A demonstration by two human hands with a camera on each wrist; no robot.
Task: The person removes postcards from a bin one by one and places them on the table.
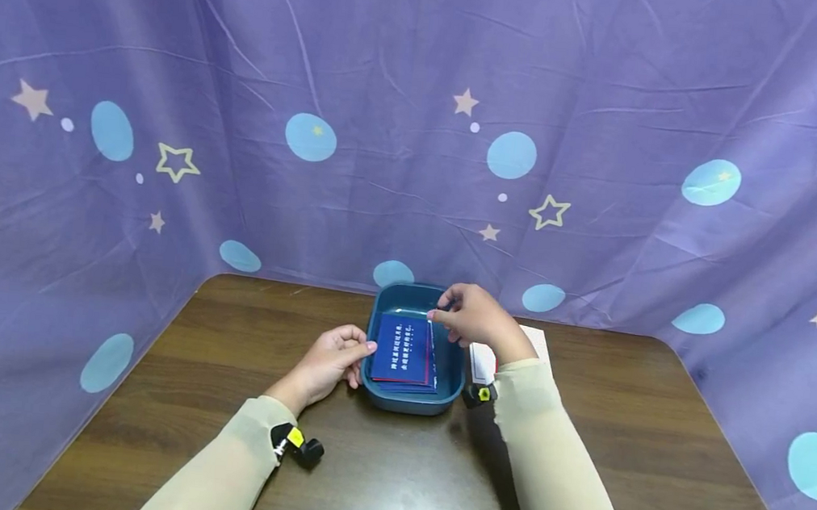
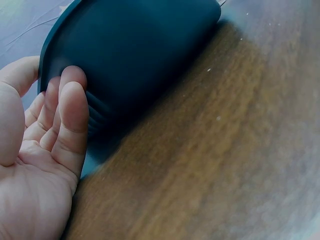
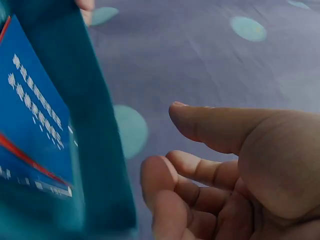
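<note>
A dark teal plastic basin (image 1: 410, 407) stands on the table near the back edge. Inside it lies a small stack of blue cards (image 1: 402, 350) with white printed characters; red edges show between them. My left hand (image 1: 326, 363) holds the basin's left rim, thumb over the edge and fingers against the outer wall, as the left wrist view shows on the basin's side (image 2: 140, 50). Over the basin's right rim hovers my right hand (image 1: 476, 319). In the right wrist view its thumb and loosely bent fingers (image 3: 160, 180) stand apart, with nothing between them.
White paper or a booklet (image 1: 536, 343) with a red mark lies right of the basin, partly hidden by my right forearm. The brown wooden table (image 1: 265, 315) ends at a purple curtain (image 1: 384, 204) with stars and blue dots, which encloses the back and sides.
</note>
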